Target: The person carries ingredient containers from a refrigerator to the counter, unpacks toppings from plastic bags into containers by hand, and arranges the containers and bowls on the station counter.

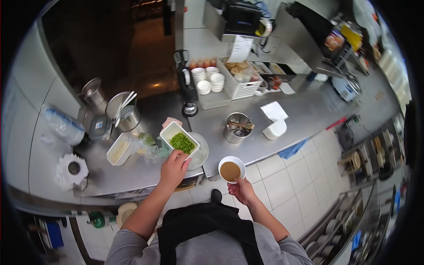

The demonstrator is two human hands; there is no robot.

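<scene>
A white bowl (223, 172) of brown liquid is held by its rim in my right hand (242, 191), in front of the steel counter's edge. My left hand (175, 164) is at the near edge of a white rectangular tub (167, 131) of chopped green herbs (182, 143), its fingers bent and close together; what they hold, if anything, is too small to tell. Beneath the tub's right side is a round clear container (201, 152). To its left lie a crumpled plastic bag (148, 143) and another white tub (118, 150).
On the steel counter (212, 128) stand a metal pot with utensils (238, 128), a bell (190, 108), stacked small white cups (204, 87) and a white basket (240, 88). A blue cloth (293, 149) hangs at the front edge. Shelves (344, 221) stand at the lower right.
</scene>
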